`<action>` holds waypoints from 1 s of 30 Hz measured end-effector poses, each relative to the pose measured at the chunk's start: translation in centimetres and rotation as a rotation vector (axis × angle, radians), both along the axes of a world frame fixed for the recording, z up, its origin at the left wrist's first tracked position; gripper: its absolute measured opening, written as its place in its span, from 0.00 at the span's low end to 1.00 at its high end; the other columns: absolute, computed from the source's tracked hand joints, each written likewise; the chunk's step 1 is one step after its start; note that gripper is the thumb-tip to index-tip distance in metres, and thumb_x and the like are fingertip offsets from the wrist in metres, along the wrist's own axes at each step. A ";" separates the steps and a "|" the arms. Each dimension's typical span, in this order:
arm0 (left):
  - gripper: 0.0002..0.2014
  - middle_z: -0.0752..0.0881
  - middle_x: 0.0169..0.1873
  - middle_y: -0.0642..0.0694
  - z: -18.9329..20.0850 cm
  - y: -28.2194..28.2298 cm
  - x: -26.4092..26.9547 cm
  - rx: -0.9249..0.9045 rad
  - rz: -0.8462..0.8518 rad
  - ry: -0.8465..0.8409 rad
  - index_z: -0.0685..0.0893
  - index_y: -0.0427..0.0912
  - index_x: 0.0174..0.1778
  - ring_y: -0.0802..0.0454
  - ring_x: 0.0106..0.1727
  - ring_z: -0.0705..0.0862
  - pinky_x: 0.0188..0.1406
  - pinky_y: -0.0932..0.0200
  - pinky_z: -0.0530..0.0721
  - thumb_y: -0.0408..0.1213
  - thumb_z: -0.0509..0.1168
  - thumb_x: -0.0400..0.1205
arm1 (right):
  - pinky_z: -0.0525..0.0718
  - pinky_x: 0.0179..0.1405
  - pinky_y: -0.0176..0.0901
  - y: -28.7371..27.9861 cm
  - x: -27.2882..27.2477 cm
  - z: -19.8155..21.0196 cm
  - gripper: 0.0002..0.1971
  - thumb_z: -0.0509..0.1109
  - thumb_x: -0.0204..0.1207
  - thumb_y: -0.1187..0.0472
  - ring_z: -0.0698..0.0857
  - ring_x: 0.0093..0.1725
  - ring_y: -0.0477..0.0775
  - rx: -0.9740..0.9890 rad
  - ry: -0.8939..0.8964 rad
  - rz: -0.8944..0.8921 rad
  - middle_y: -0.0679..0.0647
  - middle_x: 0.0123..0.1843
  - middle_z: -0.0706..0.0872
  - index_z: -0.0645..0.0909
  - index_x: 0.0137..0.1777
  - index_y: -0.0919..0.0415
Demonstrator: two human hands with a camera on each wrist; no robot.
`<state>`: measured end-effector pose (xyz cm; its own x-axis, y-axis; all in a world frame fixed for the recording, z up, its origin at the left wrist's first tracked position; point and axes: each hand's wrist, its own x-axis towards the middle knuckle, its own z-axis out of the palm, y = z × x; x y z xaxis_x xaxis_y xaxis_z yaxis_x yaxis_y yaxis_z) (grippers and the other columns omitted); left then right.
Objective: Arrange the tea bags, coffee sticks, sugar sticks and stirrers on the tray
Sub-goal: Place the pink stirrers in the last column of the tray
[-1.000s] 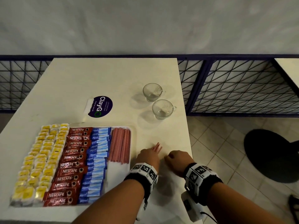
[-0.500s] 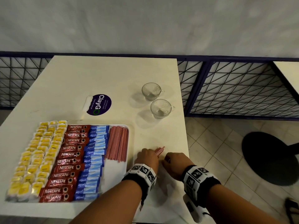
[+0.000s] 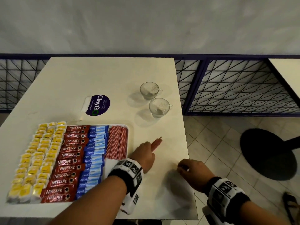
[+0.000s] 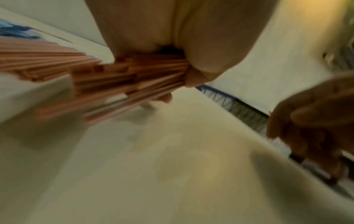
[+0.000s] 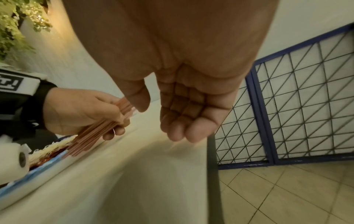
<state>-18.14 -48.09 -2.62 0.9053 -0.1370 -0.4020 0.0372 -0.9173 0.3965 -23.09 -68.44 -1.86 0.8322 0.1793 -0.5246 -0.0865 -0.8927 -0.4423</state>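
Note:
A white tray (image 3: 130, 129) at the table's near left holds columns of yellow tea bags (image 3: 39, 159), red Nescafe coffee sticks (image 3: 69, 161), blue sugar sticks (image 3: 95, 156) and red stirrers (image 3: 117, 143). My left hand (image 3: 143, 154) grips a small bundle of red stirrers (image 3: 157, 142) just right of the tray, their tips pointing away. In the right wrist view the bundle of red stirrers (image 5: 99, 131) slants down toward the tray out of my left hand (image 5: 80, 112). My right hand (image 3: 190, 170) hovers near the table's right edge, fingers loosely curled and empty (image 5: 184, 119).
Two clear glass cups (image 3: 150, 90) (image 3: 159, 107) stand behind my hands. A round purple ClayGo sticker (image 3: 97, 104) lies behind the tray. The table's right edge (image 3: 188, 151) drops to a tiled floor. Blue mesh fencing (image 3: 235, 86) runs behind.
My right hand has let go of the stirrer bundle and drawn back to the right and toward me. My left hand keeps the bundle and has lifted it slightly toward the tray.

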 end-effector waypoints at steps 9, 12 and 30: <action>0.07 0.71 0.25 0.50 7.9 1.7 2.1 -1.317 0.441 -0.057 0.70 0.43 0.42 0.55 0.22 0.68 0.25 0.56 0.70 0.33 0.58 0.87 | 0.86 0.47 0.58 7.8 3.2 2.8 0.26 0.54 0.85 0.46 0.86 0.42 0.65 1.102 0.585 -0.876 0.66 0.51 0.84 0.77 0.61 0.71; 0.18 0.74 0.23 0.55 9.8 3.1 2.4 -1.449 0.293 -0.157 0.71 0.43 0.40 0.55 0.24 0.73 0.31 0.57 0.76 0.52 0.70 0.77 | 0.86 0.47 0.56 11.2 4.3 4.4 0.32 0.48 0.84 0.41 0.86 0.45 0.65 1.261 0.672 -0.863 0.65 0.48 0.84 0.76 0.61 0.71; 0.16 0.87 0.56 0.42 10.6 12.1 1.0 -0.084 -0.312 -0.187 0.81 0.44 0.63 0.44 0.57 0.84 0.54 0.58 0.78 0.48 0.59 0.86 | 0.81 0.61 0.56 18.5 8.4 11.0 0.25 0.52 0.82 0.40 0.87 0.56 0.57 1.017 -0.003 -0.388 0.55 0.52 0.90 0.86 0.50 0.57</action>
<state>-17.10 -35.98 7.95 0.8712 -0.4439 -0.2095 -0.3194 -0.8368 0.4447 -14.64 -49.94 9.16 0.9270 0.2527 -0.2771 -0.2811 -0.0210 -0.9595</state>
